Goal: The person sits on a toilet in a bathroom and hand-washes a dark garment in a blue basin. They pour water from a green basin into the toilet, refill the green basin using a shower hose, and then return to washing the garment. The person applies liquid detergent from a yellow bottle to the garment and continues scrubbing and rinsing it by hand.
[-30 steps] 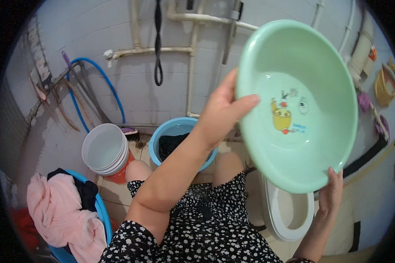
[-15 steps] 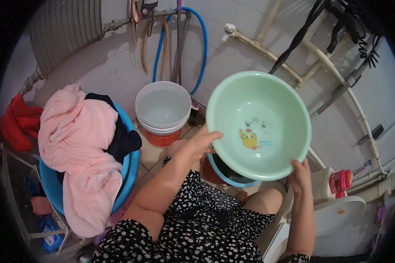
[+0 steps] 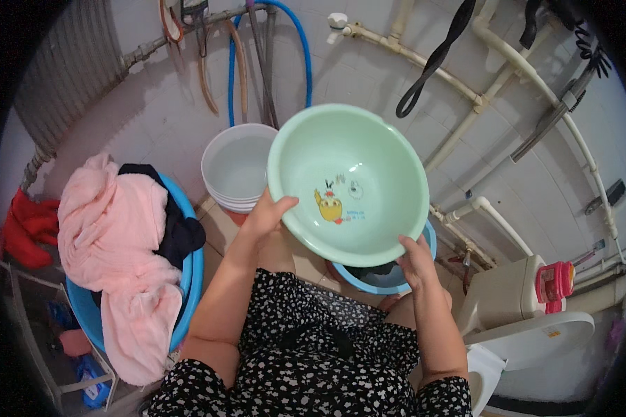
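Between my two hands I hold a light green plastic basin (image 3: 382,167), tilted so its inside faces me; a yellow cartoon figure is printed on its bottom. My left hand (image 3: 268,214) grips the left rim, thumb over the edge. On the lower right rim my right hand (image 3: 416,260) has a similar hold, its other fingers hidden beneath. Below and behind it, a blue basin (image 3: 424,250) with dark cloth and water stands on the floor, partly covered. Nearest my left hand is a stack of white buckets (image 3: 219,167) with water in the top one.
At left, a blue tub (image 3: 195,267) is heaped with a pink fleecy cloth (image 3: 118,222) and dark clothing (image 3: 181,226). Red rubber gloves (image 3: 31,229) hang beside it. A toilet (image 3: 535,340) with a raised lid stands at right. Pipes (image 3: 410,52) and a blue hose (image 3: 306,55) line the tiled wall.
Both hands have brought the green basin left and slightly nearer the bucket stack, uncovering more of the blue basin's right side. The view has shifted too.
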The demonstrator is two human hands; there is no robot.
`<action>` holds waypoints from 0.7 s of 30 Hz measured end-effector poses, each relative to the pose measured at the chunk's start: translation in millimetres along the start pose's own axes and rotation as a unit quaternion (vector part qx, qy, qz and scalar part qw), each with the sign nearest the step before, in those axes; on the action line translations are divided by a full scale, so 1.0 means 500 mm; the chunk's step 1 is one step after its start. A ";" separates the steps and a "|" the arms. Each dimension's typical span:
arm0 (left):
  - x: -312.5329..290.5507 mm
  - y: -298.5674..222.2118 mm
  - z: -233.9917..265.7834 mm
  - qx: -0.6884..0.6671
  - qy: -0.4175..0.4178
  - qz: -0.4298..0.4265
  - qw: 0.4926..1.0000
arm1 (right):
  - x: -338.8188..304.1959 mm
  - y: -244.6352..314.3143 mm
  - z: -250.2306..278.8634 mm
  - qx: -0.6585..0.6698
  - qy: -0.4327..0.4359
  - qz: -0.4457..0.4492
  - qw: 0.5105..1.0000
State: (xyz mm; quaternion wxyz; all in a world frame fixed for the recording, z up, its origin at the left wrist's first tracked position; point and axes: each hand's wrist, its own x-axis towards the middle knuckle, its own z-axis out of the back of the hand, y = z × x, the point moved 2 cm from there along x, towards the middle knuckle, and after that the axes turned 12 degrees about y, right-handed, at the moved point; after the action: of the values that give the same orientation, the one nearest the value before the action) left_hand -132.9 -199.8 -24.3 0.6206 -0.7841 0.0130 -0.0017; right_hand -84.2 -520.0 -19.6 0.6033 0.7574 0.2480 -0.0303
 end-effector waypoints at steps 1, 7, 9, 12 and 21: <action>-0.002 0.001 -0.006 0.003 0.008 0.038 0.999 | -0.013 0.020 0.001 -0.020 -0.002 -0.001 1.000; -0.031 0.050 -0.117 -0.207 0.068 0.208 0.954 | -0.067 0.117 0.089 -0.154 -0.048 0.007 0.987; -0.014 0.096 -0.163 -0.247 0.058 0.213 0.944 | -0.070 0.186 0.124 -0.234 -0.042 0.073 0.969; 0.007 0.122 -0.213 -0.280 0.081 0.230 0.928 | -0.076 0.338 0.115 -0.321 -0.121 0.181 0.922; 0.065 0.030 -0.343 -0.239 0.158 0.213 0.934 | -0.017 0.892 -0.048 0.000 0.070 0.503 0.861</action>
State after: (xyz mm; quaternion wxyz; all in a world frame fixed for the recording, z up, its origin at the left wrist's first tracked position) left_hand -104.0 -370.8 0.1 0.3907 -0.8774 0.2781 0.0098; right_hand 86.0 -567.1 390.4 0.5175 0.7794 -0.1249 0.3305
